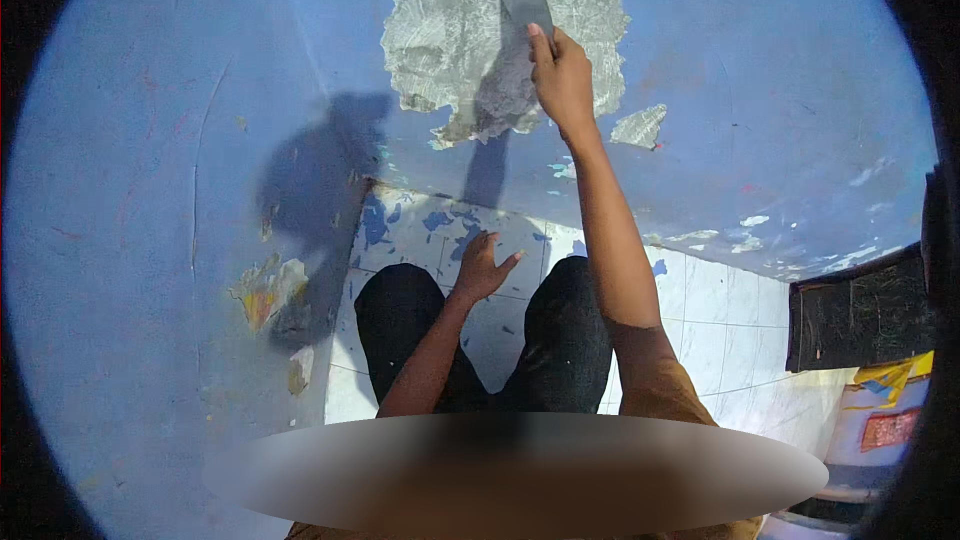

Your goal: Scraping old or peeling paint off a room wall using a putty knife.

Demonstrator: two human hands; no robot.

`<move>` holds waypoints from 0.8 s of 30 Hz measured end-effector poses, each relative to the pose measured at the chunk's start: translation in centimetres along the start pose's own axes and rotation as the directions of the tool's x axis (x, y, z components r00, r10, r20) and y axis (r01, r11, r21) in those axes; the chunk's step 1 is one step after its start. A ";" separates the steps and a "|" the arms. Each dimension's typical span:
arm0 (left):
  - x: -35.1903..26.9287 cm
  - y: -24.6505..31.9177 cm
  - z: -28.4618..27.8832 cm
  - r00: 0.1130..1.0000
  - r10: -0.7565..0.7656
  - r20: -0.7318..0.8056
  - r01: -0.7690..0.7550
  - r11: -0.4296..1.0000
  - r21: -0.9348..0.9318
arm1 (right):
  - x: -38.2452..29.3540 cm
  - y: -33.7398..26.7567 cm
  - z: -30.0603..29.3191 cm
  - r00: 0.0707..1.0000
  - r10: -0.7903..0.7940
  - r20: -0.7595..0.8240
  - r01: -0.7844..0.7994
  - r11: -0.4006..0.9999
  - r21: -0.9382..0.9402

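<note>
My right hand grips a flat, dark grey rectangular piece that looks like sandpaper, with the thumb on its face. It lies over a bare grey patch where paint has come off the blue wall. Pale scratch marks cover this patch, and its edges are ragged. My left hand is empty, fingers apart, between my bent knees and above the tiled floor.
Blue paint flakes litter the white tiles near the wall's foot. A second blue wall meets the first at a corner on my left. At the right stands a dark board-like object, with a yellow item below it.
</note>
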State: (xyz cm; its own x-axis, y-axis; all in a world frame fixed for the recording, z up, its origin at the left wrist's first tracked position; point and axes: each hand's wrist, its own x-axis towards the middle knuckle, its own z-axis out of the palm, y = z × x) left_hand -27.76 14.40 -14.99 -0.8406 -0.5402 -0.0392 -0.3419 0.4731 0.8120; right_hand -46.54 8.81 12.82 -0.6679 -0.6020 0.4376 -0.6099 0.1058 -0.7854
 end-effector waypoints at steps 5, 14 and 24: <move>0.3 0.7 0.2 0.997 -0.070 0.014 0.070 0.998 -0.007 | 3.1 -2.4 1.4 0.941 -0.320 -0.113 0.306 0.944 -0.124; 0.4 2.3 -0.7 0.995 -0.054 0.086 0.060 0.996 -0.069 | 2.5 -3.0 -0.1 0.982 -0.184 -0.049 0.171 0.965 -0.199; -0.9 1.8 -2.5 0.997 0.004 -0.076 -0.011 0.995 -0.094 | 2.6 -3.1 0.4 0.982 -0.189 -0.032 0.182 0.972 -0.151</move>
State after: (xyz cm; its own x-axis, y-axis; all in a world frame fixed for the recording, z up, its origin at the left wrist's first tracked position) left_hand -26.53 13.95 -12.05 -0.8077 -0.5895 0.0083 -0.2914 0.4114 0.8636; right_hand -46.25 6.61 16.19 -0.5541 -0.5857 0.5916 -0.7784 0.1126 -0.6176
